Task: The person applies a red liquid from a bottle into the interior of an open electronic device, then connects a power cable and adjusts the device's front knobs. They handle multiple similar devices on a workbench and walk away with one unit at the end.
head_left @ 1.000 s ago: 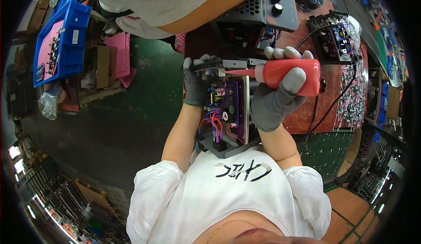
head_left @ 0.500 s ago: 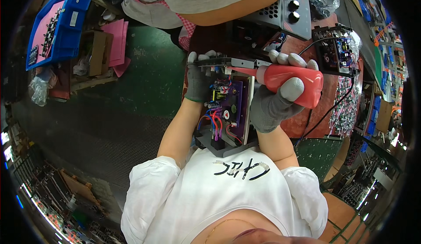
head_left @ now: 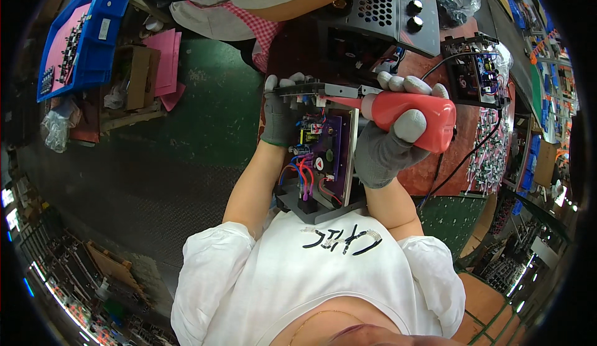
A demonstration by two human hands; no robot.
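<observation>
My right hand [head_left: 392, 144], in a grey glove with pale fingertips, squeezes round a red squeeze bottle [head_left: 420, 119]. The bottle lies sideways, its thin red nozzle [head_left: 341, 101] pointing left to small white connectors under the top panel of an open electronics chassis [head_left: 305, 206]. Gloved as well, my left hand [head_left: 280, 116] grips that chassis by its far left edge, fingers hooked over the top panel. Inside the chassis are a purple circuit board [head_left: 336, 153] and red, blue and purple wires [head_left: 303, 175]. The chassis leans against my shirt.
Beyond the chassis stands a grey perforated metal unit [head_left: 379, 13] with two black knobs, near another person's arm [head_left: 317, 0]. A second open chassis [head_left: 472, 72] with a black cable sits on the red table [head_left: 423, 178], beside piled small parts [head_left: 488, 153]. A blue bin [head_left: 102, 35] is far left.
The nozzle tip has shifted slightly left along the connectors, and the bottle with it. The other person's arm has moved up and away, uncovering more of the grey unit.
</observation>
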